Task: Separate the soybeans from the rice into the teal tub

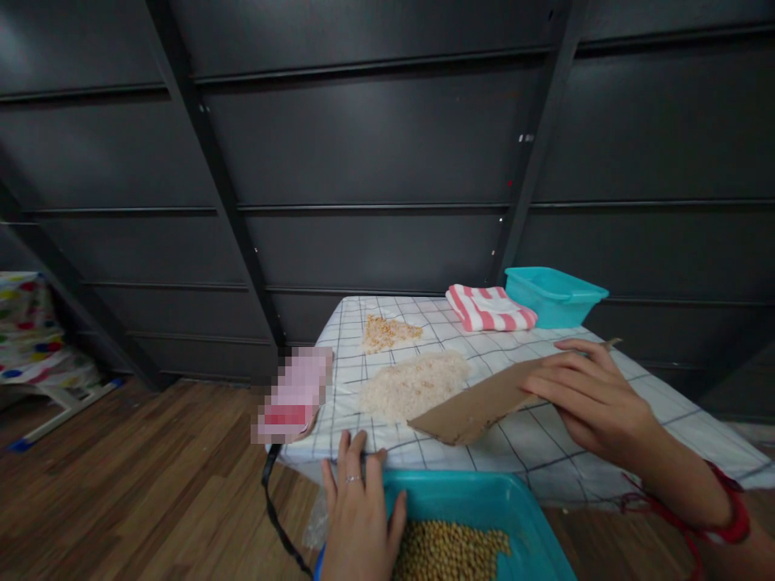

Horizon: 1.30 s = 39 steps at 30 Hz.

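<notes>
My right hand (590,395) grips a flat piece of brown cardboard (484,403), fingers on top. Its far tip reaches the near edge of a pile of white rice (417,386) on the table. My left hand (360,508), with a ring on one finger, has its fingers stretched out toward the cloth edge. Its palm and thumb lie over the left side of a teal plastic tub (454,482), whose left rim is hidden. Soybean-like yellow-brown beans (451,549) cover the tub's bottom. Beyond the rice pile lies a smaller patch of yellow grains mixed with rice (391,331).
The table has a white checked cloth (526,448). A folded red-and-white striped towel (490,308) sits beside another teal tub (554,294) at the back right. A pixelated pink object (296,394) with a black strap (271,492) lies at the left edge. Dark panels (363,145) stand behind.
</notes>
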Tool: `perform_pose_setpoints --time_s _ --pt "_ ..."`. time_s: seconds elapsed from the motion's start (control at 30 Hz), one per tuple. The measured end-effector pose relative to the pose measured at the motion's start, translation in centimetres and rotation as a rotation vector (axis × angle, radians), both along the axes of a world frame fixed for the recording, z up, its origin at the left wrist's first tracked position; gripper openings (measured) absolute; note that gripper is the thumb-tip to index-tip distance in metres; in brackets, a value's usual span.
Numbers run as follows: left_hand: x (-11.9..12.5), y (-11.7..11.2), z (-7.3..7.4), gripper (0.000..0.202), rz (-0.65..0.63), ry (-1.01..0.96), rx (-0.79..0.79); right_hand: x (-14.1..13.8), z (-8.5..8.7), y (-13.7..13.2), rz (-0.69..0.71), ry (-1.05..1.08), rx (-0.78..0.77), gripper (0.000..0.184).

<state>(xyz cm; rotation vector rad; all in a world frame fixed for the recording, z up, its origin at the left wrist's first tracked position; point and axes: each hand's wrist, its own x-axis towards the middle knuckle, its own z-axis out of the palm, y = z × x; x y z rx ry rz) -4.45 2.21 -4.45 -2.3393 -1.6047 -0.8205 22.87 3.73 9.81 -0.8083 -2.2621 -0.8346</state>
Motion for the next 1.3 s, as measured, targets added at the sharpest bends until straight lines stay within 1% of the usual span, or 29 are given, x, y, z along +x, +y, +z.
perform_pose_setpoints --time_s 0.1,0.2,0.27,0.4,0.5,0.6,0.7,0.83,0.93,1.03,1.17,1.3 --pt "0.4 -0.1 0.2 0.023 -0.006 -0.013 0.008 -0.7 -0.1 0.3 -0.006 0.011 0.007 0.036" --pt "0.8 -0.3 0.5 0.022 0.048 -0.055 0.020 -1.5 -0.3 0.4 -0.006 -0.013 -0.022 0.036" --pt "0.8 -0.3 0.5 0.022 0.052 -0.055 0.014 -1.6 -0.3 0.4 -0.004 -0.023 -0.037 0.035" --pt "-0.1 0.0 0.2 0.024 -0.014 0.010 -0.019 -0.7 -0.2 0.0 0.008 -0.023 -0.057 0.032" --pt "-0.5 0.1 -0.2 0.025 -0.021 0.016 -0.020 0.4 -0.2 -0.2 0.029 -0.016 -0.058 0.030" --pt "-0.3 0.2 -0.3 0.024 -0.012 -0.001 -0.011 1.1 -0.3 -0.2 0.017 0.017 -0.065 0.032" --pt "0.0 0.1 -0.3 0.023 0.008 -0.016 -0.003 1.1 -0.5 -0.1 -0.007 0.040 -0.063 0.034" --pt "0.2 0.2 -0.2 0.023 0.012 -0.020 -0.020 1.0 -0.6 -0.4 -0.014 0.020 -0.056 0.032" --pt "0.1 0.3 -0.2 0.024 -0.006 -0.023 -0.024 1.4 -0.6 -0.9 -0.004 0.018 -0.072 0.031" --pt "0.3 0.3 -0.2 0.023 0.004 -0.039 0.003 1.9 -0.6 -1.1 -0.011 0.016 -0.070 0.032" --pt "0.5 0.0 -0.1 0.022 0.007 -0.037 0.024 1.7 -0.7 -0.7 -0.051 -0.013 -0.035 0.031" --pt "0.3 -0.2 -0.1 0.022 -0.003 -0.011 0.000 1.1 -0.7 -0.3 -0.048 -0.007 -0.016 0.029"
